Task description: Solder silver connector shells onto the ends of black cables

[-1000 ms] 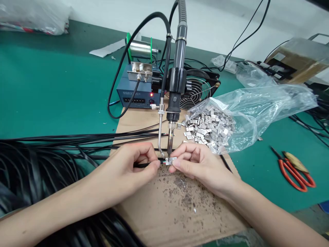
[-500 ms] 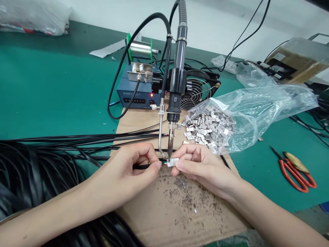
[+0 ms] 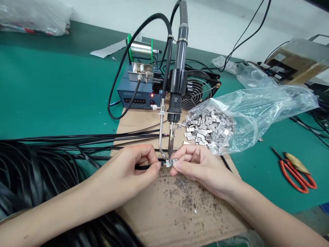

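Note:
My left hand pinches a black cable close to its stripped end, where thin coloured wires show. Thumb and fingers of my right hand are closed on a small silver USB connector. The wire ends meet the connector's left end. Right above that joint stands the tip of a mounted soldering iron, seemingly touching or almost touching it. A thin bent solder feed tube comes down just left of the iron. My fingertips hide part of the cable and the connector.
A blue soldering station with a solder spool stands behind, beside a fan. Loose connectors spill from a plastic bag at right. Red-handled cutters lie farther right. Black cables heap at left. Cardboard lies underneath.
The connector has shifted slightly left and turned a little beneath the iron tip. Both hands keep their grips and have hardly moved.

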`<action>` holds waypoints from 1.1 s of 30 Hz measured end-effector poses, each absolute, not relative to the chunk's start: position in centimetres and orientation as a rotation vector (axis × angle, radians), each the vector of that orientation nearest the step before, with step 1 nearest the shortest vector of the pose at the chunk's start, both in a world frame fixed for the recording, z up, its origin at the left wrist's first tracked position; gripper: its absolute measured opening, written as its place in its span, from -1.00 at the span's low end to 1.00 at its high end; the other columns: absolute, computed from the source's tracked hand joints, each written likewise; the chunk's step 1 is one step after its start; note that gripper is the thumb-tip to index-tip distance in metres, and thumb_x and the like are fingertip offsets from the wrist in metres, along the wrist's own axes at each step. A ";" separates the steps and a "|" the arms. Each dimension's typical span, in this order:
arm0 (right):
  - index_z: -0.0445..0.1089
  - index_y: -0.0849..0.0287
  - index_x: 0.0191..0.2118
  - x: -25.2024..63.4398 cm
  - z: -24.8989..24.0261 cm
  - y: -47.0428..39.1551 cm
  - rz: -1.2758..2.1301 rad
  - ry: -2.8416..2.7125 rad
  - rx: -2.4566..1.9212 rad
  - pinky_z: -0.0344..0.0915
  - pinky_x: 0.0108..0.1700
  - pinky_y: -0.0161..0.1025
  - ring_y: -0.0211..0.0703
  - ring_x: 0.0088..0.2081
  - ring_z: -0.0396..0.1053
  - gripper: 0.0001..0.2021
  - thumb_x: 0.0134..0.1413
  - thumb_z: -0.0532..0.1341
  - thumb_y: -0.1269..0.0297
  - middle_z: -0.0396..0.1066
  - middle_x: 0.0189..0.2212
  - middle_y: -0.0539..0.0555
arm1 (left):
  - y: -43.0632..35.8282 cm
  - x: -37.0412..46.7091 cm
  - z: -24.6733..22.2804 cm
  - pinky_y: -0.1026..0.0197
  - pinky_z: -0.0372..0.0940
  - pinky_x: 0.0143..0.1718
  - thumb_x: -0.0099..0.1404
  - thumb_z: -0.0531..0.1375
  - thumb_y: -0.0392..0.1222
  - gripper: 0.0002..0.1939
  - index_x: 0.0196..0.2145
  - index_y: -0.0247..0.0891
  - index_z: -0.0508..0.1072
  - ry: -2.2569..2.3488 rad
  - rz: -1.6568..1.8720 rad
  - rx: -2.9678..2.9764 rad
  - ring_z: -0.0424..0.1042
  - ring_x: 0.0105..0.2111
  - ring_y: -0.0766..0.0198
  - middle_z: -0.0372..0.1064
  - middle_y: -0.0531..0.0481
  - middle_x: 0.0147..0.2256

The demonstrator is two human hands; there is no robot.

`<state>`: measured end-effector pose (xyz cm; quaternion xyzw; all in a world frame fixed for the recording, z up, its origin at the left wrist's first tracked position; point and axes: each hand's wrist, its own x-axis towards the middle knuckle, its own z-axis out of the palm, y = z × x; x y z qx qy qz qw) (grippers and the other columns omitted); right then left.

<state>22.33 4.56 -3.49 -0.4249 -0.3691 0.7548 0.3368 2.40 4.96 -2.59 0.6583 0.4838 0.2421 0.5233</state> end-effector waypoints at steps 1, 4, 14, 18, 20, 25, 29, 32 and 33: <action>0.50 0.18 -0.43 22.3 -3.5 4.5 1.964 -0.966 -1.114 0.19 -0.52 -0.39 -0.35 -0.58 0.37 -0.83 -0.18 0.48 0.44 0.57 -0.57 0.00 | 5.0 2.4 -2.6 0.45 -0.01 -0.62 0.16 0.16 -0.16 -0.81 -0.56 -0.24 0.33 1.157 0.570 1.580 0.08 -0.60 0.42 0.17 0.20 -0.64; 0.49 0.18 -0.42 22.3 -3.4 4.6 1.953 -0.978 -1.120 0.21 -0.52 -0.40 -0.35 -0.57 0.39 -0.82 -0.20 0.48 0.45 0.56 -0.56 -0.01 | 5.3 2.4 -2.7 0.43 0.04 -0.58 0.19 0.14 -0.14 -0.81 -0.53 -0.24 0.36 1.139 0.556 1.616 0.14 -0.58 0.41 0.22 0.18 -0.62; 0.48 0.19 -0.43 22.2 -3.4 4.7 1.902 -1.043 -1.170 0.16 -0.57 -0.40 -0.37 -0.60 0.34 -0.85 -0.14 0.46 0.43 0.55 -0.55 -0.02 | 5.2 2.3 -2.9 0.44 0.04 -0.59 0.22 0.15 -0.15 -0.79 -0.54 -0.26 0.38 1.096 0.625 1.582 0.14 -0.60 0.43 0.22 0.19 -0.63; 0.50 0.19 -0.42 22.4 -3.5 4.6 1.943 -1.007 -1.104 0.27 -0.48 -0.39 -0.36 -0.57 0.40 -0.88 -0.09 0.45 0.40 0.57 -0.55 -0.02 | 4.9 2.4 -2.8 0.46 0.03 -0.60 0.21 0.17 -0.16 -0.80 -0.54 -0.25 0.39 1.093 0.648 1.543 0.13 -0.60 0.44 0.22 0.19 -0.63; 0.51 0.18 -0.41 22.6 -3.6 4.6 1.967 -0.993 -1.062 0.31 -0.44 -0.40 -0.36 -0.54 0.43 -0.87 -0.10 0.46 0.38 0.57 -0.55 -0.01 | 4.8 2.3 -2.7 0.48 -0.01 -0.62 0.19 0.18 -0.18 -0.83 -0.54 -0.25 0.39 1.082 0.655 1.522 0.10 -0.61 0.45 0.20 0.20 -0.63; 0.52 0.18 -0.39 22.8 -3.8 4.6 1.982 -0.997 -1.033 0.34 -0.41 -0.40 -0.34 -0.50 0.47 -0.86 -0.09 0.47 0.35 0.58 -0.53 0.00 | 4.8 2.4 -2.6 0.49 -0.08 -0.65 0.18 0.18 -0.21 -0.86 -0.53 -0.23 0.40 1.077 0.660 1.498 0.03 -0.62 0.45 0.16 0.22 -0.64; 0.51 0.18 -0.40 22.7 -3.8 4.6 1.963 -1.017 -1.065 0.35 -0.40 -0.40 -0.35 -0.52 0.45 -0.86 -0.09 0.47 0.38 0.57 -0.54 -0.02 | 5.0 2.4 -2.6 0.47 -0.05 -0.63 0.18 0.17 -0.19 -0.83 -0.54 -0.24 0.39 1.093 0.621 1.528 0.03 -0.61 0.44 0.15 0.21 -0.64; 0.51 0.18 -0.40 22.6 -3.7 4.6 1.972 -1.007 -1.057 0.35 -0.40 -0.39 -0.35 -0.52 0.45 -0.87 -0.07 0.46 0.38 0.57 -0.54 -0.02 | 4.9 2.4 -2.4 0.46 -0.03 -0.62 0.19 0.17 -0.16 -0.81 -0.53 -0.25 0.38 1.112 0.598 1.533 0.07 -0.60 0.43 0.17 0.20 -0.63; 0.52 0.18 -0.40 22.6 -3.7 4.6 1.977 -1.002 -1.052 0.36 -0.39 -0.39 -0.35 -0.52 0.45 -0.87 -0.08 0.46 0.37 0.58 -0.54 -0.02 | 4.9 2.4 -2.3 0.46 -0.02 -0.61 0.19 0.17 -0.15 -0.81 -0.53 -0.25 0.39 1.116 0.593 1.531 0.08 -0.59 0.43 0.18 0.19 -0.62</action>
